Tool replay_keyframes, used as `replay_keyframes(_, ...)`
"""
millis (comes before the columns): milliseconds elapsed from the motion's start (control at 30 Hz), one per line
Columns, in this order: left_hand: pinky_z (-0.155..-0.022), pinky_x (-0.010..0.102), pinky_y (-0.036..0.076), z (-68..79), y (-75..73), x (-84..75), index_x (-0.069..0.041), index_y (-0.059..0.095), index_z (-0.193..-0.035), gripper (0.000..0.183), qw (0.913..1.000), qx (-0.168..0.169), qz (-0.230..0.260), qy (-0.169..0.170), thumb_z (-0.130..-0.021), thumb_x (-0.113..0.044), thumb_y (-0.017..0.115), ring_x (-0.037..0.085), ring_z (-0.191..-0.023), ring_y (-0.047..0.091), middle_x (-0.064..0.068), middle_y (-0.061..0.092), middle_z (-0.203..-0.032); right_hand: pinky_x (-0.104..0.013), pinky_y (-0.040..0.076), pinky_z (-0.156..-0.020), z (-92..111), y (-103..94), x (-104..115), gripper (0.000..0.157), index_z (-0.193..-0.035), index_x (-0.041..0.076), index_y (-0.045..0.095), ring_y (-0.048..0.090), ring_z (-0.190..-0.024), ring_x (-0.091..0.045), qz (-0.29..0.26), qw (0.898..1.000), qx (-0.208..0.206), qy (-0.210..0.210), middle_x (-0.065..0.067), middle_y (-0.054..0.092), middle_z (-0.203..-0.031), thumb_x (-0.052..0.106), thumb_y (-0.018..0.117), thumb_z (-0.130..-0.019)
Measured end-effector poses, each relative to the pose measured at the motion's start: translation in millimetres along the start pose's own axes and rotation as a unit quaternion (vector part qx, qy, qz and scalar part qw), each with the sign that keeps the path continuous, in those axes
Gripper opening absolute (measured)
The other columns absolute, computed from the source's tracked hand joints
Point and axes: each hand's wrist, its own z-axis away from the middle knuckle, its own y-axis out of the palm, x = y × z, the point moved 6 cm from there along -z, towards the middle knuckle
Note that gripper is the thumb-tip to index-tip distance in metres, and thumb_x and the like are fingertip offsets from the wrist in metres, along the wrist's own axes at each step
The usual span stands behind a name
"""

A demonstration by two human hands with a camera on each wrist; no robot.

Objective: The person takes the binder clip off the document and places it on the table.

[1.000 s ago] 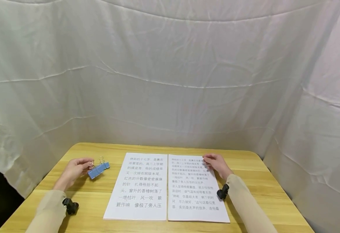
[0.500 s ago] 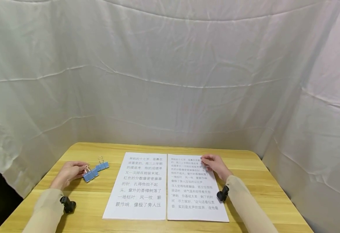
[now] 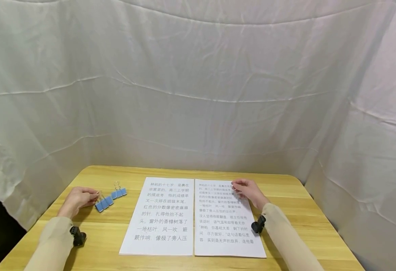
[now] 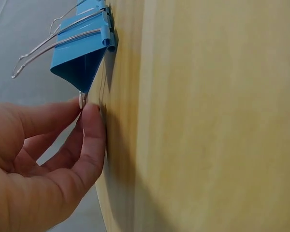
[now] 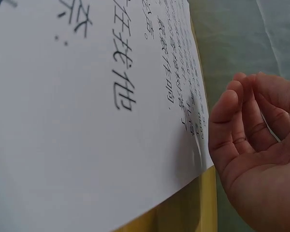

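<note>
Two blue binder clips lie on the wooden table at the left. My left hand (image 3: 80, 199) is at the nearer binder clip (image 3: 104, 203); in the left wrist view, thumb and forefinger pinch a small metal part just below its blue body (image 4: 79, 65). Its wire handle (image 4: 36, 50) sticks out from the body. The farther binder clip (image 3: 118, 193) stands close beside it. My right hand (image 3: 250, 193) hovers over the upper right corner of the right printed sheet (image 3: 230, 249). In the right wrist view its fingers (image 5: 224, 108) are loosely curled, with nothing visible between them.
A second printed sheet (image 3: 157, 248) lies left of the first, a narrow gap between them. The wooden table (image 3: 323, 229) has rounded back corners. A pale curtain (image 3: 198, 113) hangs behind and along both sides.
My left hand has drawn the nearer binder clip left and down, apart from the farther one, which shows more fully. My right hand has shifted slightly left over the sheet.
</note>
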Motion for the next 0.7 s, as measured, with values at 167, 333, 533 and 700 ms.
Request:
replay_keyframes(167,-0.07,0.027,0.058,0.2,-2.9,1.9,0.021,0.052,-0.125,0.036,0.9996,-0.017,-0.021,-0.008,-0.097,-0.001,0.055,0.005,-0.075,0.064,0.018,0.07,-0.1,-0.027,0.051,-0.073,0,2.6,-2,0.035,-0.122,0.005,0.065,0.06,-0.088,-0.021,-0.01,1.0,0.002,-0.006,-0.01,0.068,-0.11,0.026,0.067,-0.094)
replay_keyframes(333,-0.069,0.026,0.056,3.7,-4.2,-2.1,0.018,0.051,-0.128,0.038,0.9987,-0.024,-0.044,-0.003,-0.099,-0.005,0.051,0.007,-0.078,0.062,0.015,0.07,-0.1,-0.027,0.051,-0.071,4,5.7,-2,0.035,-0.121,0.005,0.065,0.059,-0.084,-0.02,-0.021,1.0,0.006,-0.004,-0.011,0.067,-0.109,0.026,0.068,-0.093)
replay_keyframes(533,-0.074,0.031,0.053,10.2,-6.1,-18.4,0.016,0.05,-0.132,0.04,0.9978,-0.041,-0.048,0.018,-0.101,-0.01,0.047,0.016,-0.09,0.058,0.028,0.06,-0.12,-0.026,0.051,-0.069,9,10.1,0,0.034,-0.121,0.004,0.065,0.059,-0.083,-0.019,-0.035,0.999,0.021,0.0,-0.013,0.067,-0.111,0.025,0.067,-0.094)
replay_keyframes(700,-0.073,0.031,0.049,11.5,0.9,-27.7,0.012,0.051,-0.134,0.043,0.9973,-0.059,-0.037,0.026,-0.103,-0.017,0.047,0.013,-0.087,0.057,0.011,0.067,-0.106,-0.026,0.051,-0.069,15,12.9,-1,0.037,-0.123,0.004,0.065,0.06,-0.084,-0.018,-0.027,0.999,0.027,0.003,-0.011,0.068,-0.111,0.027,0.067,-0.094)
